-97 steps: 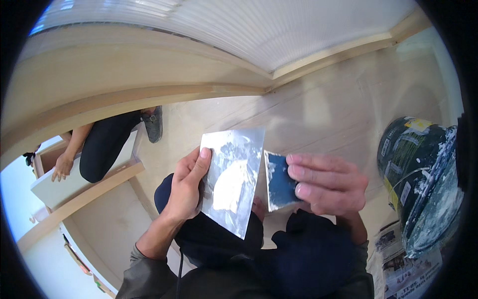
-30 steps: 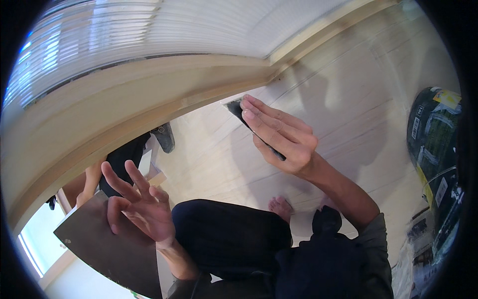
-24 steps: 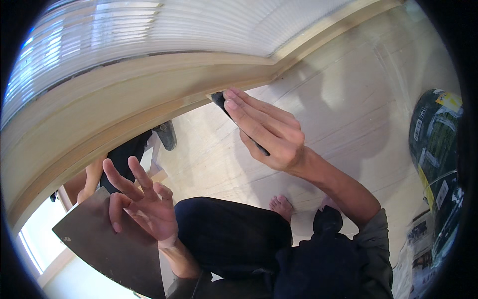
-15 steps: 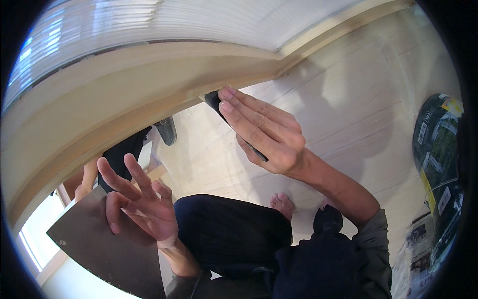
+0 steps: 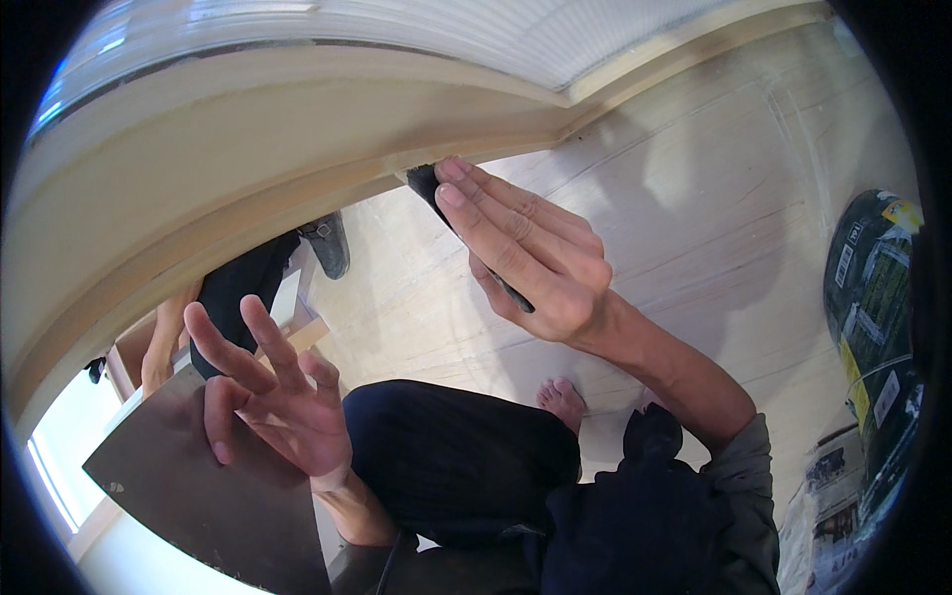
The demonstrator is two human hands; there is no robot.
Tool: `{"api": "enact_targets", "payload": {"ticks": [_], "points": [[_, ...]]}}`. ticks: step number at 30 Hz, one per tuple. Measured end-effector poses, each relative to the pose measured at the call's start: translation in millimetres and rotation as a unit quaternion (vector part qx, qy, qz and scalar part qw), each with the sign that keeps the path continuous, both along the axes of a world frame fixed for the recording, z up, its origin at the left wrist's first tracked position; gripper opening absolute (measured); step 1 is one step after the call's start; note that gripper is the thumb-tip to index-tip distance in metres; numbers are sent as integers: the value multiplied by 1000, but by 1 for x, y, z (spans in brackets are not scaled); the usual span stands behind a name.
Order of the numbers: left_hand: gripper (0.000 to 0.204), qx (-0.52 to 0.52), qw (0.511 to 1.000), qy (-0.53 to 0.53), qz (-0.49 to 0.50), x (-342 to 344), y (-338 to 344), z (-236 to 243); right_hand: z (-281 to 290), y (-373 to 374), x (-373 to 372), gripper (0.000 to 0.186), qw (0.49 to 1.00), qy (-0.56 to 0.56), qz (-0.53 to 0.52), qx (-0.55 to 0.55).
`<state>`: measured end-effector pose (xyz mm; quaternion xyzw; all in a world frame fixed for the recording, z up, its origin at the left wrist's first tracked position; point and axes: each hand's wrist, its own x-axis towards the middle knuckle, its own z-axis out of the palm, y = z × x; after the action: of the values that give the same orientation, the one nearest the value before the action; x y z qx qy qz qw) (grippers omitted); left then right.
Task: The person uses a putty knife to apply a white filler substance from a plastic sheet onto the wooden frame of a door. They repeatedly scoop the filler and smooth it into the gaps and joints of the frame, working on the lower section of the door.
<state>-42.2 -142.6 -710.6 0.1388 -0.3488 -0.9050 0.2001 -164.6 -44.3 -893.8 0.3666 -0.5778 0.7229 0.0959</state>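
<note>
In my right hand point(image 5: 545, 253) is a thin black putty knife point(image 5: 424, 183), pinched with the fingers stretched along it. Its blade end meets the lower edge of a pale wooden frame point(image 5: 288, 119). Low on the left, my left hand point(image 5: 288, 407) has its palm turned up and its thumb over a dark brown flat board point(image 5: 198, 486), like a putty board. The other fingers are spread beyond the board's edge. Pale specks of material cling to the board's corner and lower rim.
Ribbed translucent sheeting point(image 5: 426, 30) covers the area above the frame. Behind the frame at left another person's arm point(image 5: 164, 342) and dark shoe point(image 5: 327, 243) show. Dark green wrapped bags point(image 5: 873, 297) stand at right, with printed paper point(image 5: 835, 506) below. Pale boards form the floor point(image 5: 684, 218).
The view has shifted slightly, so the frame sits higher and more of the other person's shoe shows. My right hand and the putty knife sit slightly higher; both grips look the same.
</note>
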Motion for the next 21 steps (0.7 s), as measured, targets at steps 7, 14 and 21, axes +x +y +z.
{"api": "enact_targets", "payload": {"ticks": [7, 14, 21], "points": [[49, 4, 1000, 11, 3, 1, 0, -1, 3, -4, 4, 50, 1000, -3, -2, 2], [56, -4, 1000, -2, -4, -2, 1, -1, 3, -4, 8, 38, 999, -1, -26, 29], [51, 30, 999, 25, 3, -1, -2, -3, 7, 10, -5, 44, 998, -62, 2, 1]]}}
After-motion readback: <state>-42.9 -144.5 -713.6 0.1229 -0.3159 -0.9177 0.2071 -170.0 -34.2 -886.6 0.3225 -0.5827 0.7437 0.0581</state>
